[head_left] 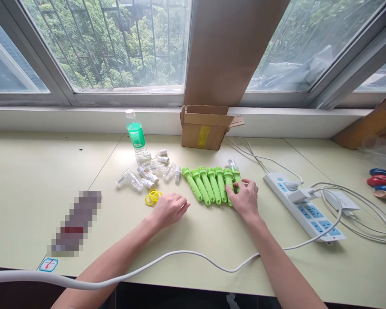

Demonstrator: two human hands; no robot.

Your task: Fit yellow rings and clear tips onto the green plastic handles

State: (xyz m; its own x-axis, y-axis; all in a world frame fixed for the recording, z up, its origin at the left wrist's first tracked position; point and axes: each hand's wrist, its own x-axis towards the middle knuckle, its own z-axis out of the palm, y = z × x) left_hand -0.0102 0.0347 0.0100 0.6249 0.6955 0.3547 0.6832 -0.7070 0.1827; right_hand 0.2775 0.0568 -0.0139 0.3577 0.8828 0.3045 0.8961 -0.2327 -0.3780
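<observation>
A row of several green plastic tube-like handles (206, 189) with threaded tops lies side by side on the table. At its right end, my right hand (245, 198) is closed around a green handle (236, 174) that carries a clear ribbed cap (232, 164). My right thumb is against the neighbouring green handle (228, 178). Left of the row rests my left hand (171, 209), its fingers curled and together; whatever they may hold is hidden. Yellow rings (153, 196) lie right beside it. Behind them are scattered clear caps (135, 182) and small white-based bulb pieces (148, 183).
A labelled water bottle (137, 135) and an open cardboard box (204, 131) stand at the back. On the right lies a power strip (304, 208) with plugs and looped cables. One white cable (180, 253) crosses in front of me over both forearms. A blurred-out object (77, 223) lies left.
</observation>
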